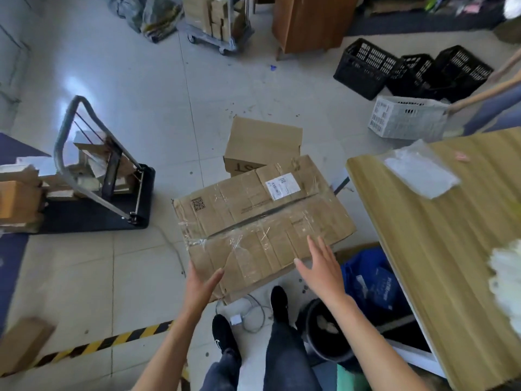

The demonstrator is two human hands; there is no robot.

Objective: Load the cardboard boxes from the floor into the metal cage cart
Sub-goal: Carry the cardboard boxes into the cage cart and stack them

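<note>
Two cardboard boxes sit on the floor mid-scene: a large box [262, 218] by the person's feet and a small box [263, 142] just beyond it, on the far side. At the left stands a trolley [95, 176] with a metal handle and loose cardboard on its deck; whether it is the cage cart I cannot tell.

The large box looks stiff but worn. Wrinkled clear tape covers its seams and would likely be slippery, and its near left corner is creased. Its weight cannot be judged, but its size suggests a two-handed lift by opposite edges or from underneath, not by the taped flaps.

The left hand [203, 283] is wide open, fingers straight, at the near left corner. The right hand [321, 266], fingers spread, hovers over the near right edge and holds nothing. A bench [423, 221] stands at the right.
</note>
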